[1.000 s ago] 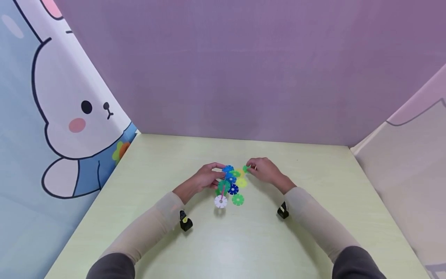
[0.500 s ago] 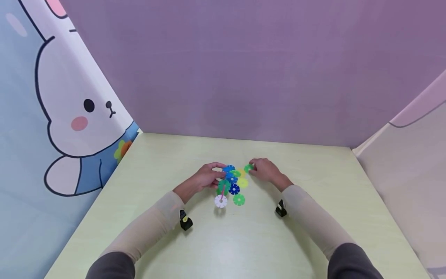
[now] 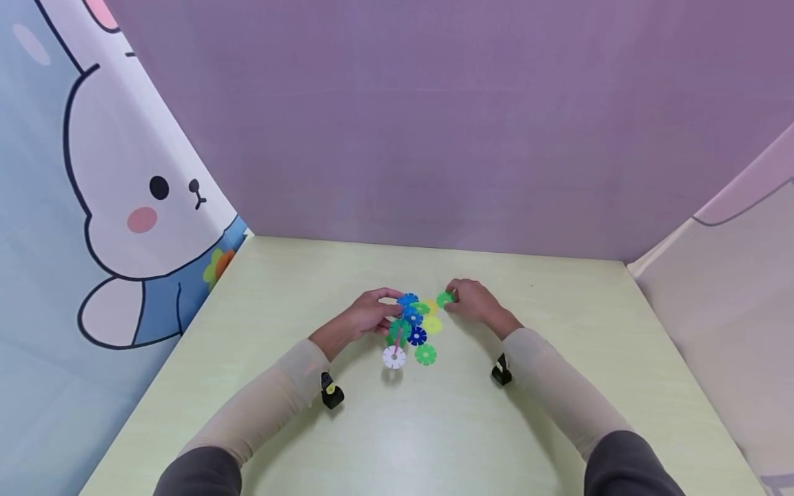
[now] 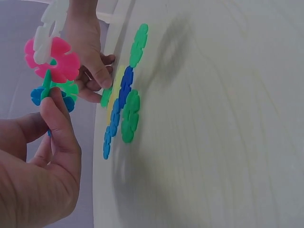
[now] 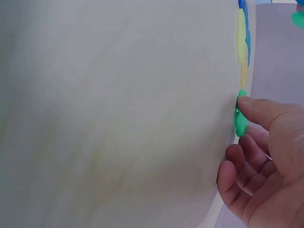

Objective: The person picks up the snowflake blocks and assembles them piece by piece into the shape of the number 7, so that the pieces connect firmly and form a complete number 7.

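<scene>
While the left grip (image 3: 366,315) pinches a joined disc assembly (image 4: 64,61) above the surface (image 3: 496,441), the right grip (image 3: 474,303) pinches a green disc (image 3: 444,299). Between grips, lying flat: orange disc (image 3: 432,308), yellow disc (image 3: 432,324). Nearer the person than either grip: dark blue disc (image 3: 417,336), loose green disc (image 3: 425,355). Obstruction: assembly overlapping flat discs in head view.

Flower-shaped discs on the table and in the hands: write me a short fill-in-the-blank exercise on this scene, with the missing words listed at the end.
1. The disc touched by the right hand is ____.
2. The raised cluster of linked discs is held by the ____ hand.
3. In the left wrist view, the white disc overlaps a ____ disc.
4. In the head view, the backdrop straight beyond the table is ____.

Missing words: green; left; pink; purple.
</scene>
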Demonstrator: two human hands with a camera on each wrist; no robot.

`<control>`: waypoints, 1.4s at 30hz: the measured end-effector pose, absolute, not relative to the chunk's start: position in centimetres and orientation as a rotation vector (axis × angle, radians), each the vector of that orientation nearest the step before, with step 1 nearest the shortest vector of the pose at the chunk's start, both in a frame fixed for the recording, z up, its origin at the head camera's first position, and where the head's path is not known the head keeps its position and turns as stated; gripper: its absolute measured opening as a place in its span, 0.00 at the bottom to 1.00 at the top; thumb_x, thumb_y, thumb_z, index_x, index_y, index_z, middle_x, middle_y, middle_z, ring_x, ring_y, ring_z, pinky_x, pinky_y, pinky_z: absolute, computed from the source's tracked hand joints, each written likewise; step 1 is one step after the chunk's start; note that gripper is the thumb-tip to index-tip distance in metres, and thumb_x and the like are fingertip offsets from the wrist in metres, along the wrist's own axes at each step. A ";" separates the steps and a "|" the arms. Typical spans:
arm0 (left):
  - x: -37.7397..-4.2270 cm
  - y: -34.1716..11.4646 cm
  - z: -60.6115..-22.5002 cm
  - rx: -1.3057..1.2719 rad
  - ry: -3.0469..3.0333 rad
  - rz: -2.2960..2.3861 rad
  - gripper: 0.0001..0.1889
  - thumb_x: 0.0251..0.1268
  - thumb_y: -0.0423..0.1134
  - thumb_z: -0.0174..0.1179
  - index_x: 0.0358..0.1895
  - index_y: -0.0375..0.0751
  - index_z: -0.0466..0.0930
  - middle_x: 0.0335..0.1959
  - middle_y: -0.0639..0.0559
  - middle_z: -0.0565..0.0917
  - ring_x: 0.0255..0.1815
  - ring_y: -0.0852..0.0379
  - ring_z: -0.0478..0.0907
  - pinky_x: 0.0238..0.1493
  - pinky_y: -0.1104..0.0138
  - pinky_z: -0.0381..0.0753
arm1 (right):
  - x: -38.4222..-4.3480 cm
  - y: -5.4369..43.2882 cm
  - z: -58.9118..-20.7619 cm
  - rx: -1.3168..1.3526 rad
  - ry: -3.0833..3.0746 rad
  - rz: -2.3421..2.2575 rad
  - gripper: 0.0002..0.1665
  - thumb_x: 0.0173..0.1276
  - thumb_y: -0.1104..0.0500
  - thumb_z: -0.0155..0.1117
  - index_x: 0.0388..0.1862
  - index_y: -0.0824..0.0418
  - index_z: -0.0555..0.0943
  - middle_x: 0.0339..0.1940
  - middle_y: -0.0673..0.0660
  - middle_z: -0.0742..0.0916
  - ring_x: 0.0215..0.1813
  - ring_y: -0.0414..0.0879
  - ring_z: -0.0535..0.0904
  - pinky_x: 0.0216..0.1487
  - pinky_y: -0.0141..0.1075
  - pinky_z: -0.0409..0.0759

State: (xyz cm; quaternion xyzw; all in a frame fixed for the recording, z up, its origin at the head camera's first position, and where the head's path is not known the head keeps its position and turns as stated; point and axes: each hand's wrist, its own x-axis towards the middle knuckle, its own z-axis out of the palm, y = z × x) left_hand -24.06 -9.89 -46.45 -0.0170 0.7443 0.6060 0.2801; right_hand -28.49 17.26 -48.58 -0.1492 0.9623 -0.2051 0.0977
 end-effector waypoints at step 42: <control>-24.7 -9.6 -46.4 -0.069 1.968 1.690 0.20 0.74 0.40 0.62 0.66 0.49 0.76 0.41 0.47 0.86 0.17 0.60 0.75 0.21 0.71 0.80 | -26.5 17.5 -47.4 -0.304 2.468 -1.342 0.11 0.77 0.58 0.60 0.50 0.65 0.78 0.35 0.63 0.88 0.31 0.47 0.83 0.36 0.38 0.87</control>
